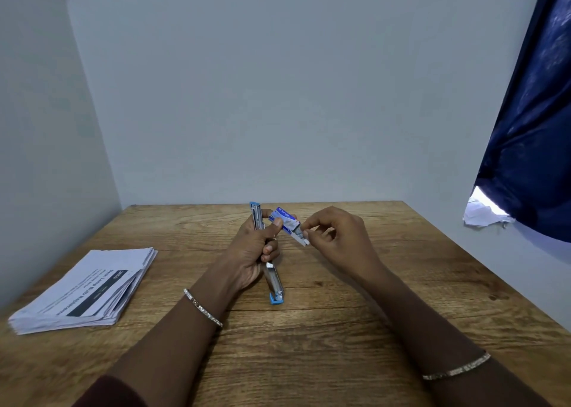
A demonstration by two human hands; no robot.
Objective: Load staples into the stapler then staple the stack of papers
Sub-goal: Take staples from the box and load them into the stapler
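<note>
Right now your left hand (pixel 251 252) has a closed grip around the opened stapler (pixel 268 258) and pinches the small blue staple box (pixel 284 221), while your right hand (pixel 336 239) pinches the box's open end. Left of that grip, well apart, the stack of papers (pixel 86 289) lies on the counter (pixel 309 345).

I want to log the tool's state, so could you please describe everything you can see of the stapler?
The stapler is swung fully open, its two long arms spread in nearly one line. It looks like shiny metal with blue plastic end caps. The left hand grips it at the middle, above the table, together with a small blue staple box.
</note>
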